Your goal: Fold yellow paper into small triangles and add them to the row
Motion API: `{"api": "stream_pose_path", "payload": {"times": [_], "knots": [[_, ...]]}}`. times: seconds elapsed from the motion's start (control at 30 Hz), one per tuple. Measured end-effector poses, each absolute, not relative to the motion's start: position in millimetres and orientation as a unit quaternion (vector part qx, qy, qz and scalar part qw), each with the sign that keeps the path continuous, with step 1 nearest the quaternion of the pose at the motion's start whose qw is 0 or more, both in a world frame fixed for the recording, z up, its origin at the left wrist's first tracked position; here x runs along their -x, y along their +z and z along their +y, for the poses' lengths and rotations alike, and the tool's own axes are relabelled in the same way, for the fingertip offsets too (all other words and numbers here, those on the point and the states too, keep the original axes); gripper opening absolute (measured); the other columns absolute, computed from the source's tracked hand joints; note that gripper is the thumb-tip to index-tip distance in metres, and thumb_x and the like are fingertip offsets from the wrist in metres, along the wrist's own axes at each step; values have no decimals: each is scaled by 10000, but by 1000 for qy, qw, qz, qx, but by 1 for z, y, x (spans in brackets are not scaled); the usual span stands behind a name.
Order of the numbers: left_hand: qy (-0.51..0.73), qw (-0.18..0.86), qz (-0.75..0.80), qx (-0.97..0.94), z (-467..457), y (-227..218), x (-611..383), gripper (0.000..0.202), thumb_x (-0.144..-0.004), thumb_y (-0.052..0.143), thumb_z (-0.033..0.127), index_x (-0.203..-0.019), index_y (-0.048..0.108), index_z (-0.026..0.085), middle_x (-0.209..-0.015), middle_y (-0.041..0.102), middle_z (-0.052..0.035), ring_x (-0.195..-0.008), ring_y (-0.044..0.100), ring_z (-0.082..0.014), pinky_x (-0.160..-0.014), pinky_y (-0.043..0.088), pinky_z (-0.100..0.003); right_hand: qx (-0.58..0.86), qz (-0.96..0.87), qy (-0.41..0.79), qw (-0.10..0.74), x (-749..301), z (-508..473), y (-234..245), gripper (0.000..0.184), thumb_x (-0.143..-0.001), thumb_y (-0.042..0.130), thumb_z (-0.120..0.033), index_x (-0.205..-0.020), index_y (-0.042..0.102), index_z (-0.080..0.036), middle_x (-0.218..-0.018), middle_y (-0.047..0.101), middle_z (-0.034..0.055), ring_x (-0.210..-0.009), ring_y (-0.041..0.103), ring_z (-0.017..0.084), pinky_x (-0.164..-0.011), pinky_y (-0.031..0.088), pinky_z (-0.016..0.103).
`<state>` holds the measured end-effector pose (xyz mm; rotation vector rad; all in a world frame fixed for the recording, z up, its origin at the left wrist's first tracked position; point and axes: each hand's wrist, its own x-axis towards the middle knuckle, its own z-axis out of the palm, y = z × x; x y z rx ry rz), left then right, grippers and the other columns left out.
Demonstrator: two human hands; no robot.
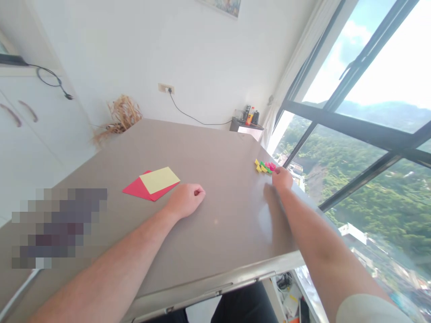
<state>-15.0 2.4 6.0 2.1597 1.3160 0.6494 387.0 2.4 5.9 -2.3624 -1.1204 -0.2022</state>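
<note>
My left hand (pixel 186 200) rests on the grey-brown table with its fingers curled closed, and nothing shows in them. Beside it lie a pale yellow sheet of paper (pixel 160 180) and, partly under that, a red sheet of paper (pixel 137 189). Over at the table's right edge, my right hand (pixel 282 179) reaches to a small heap of colourful pieces. Yellow pieces (pixel 259 168), green pieces (pixel 268 170) and pink pieces (pixel 270 165) make up this heap. The right fingertips are pinched together at its near side; what they hold, if anything, is too small to make out.
A blurred-out patch (pixel 63 224) covers something at the table's left, with a white cable (pixel 20 291) running from it. Dried plants (pixel 124 114) stand beyond the far left corner. A small cabinet (pixel 247 128) bears bottles. Large windows (pixel 367 119) line the right side.
</note>
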Motion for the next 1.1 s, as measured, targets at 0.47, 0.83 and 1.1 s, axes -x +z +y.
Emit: {"api": "stream_pose_path", "payload": {"times": [0.47, 0.83, 1.1], "knots": [[201, 250, 524, -789, 13, 4, 15, 307, -843, 531, 485, -839, 739, 258, -891, 775, 2, -873, 692, -221, -748, 469, -300, 862, -468, -74, 183, -427, 22, -13, 326, -930, 494, -284, -1154, 730, -276, -1268, 649, 82, -1066, 640, 240, -864, 477, 325], [189, 222, 534, -794, 14, 8, 14, 314, -832, 537, 502, -832, 752, 272, -828, 764, 7, -829, 685, -235, -720, 474, -299, 851, -491, -91, 161, -421, 22, -9, 300, -963, 458, -266, -1065, 738, -228, -1233, 656, 110, -1075, 637, 251, -879, 469, 334], [182, 227, 537, -791, 15, 6, 14, 341, -836, 528, 521, -867, 757, 270, -896, 776, 0, -883, 688, -237, -755, 476, -304, 846, -503, -94, 149, -417, 21, -7, 292, -977, 448, -283, -1053, 719, -208, -1228, 659, 113, -1044, 636, 243, -835, 467, 324]]}}
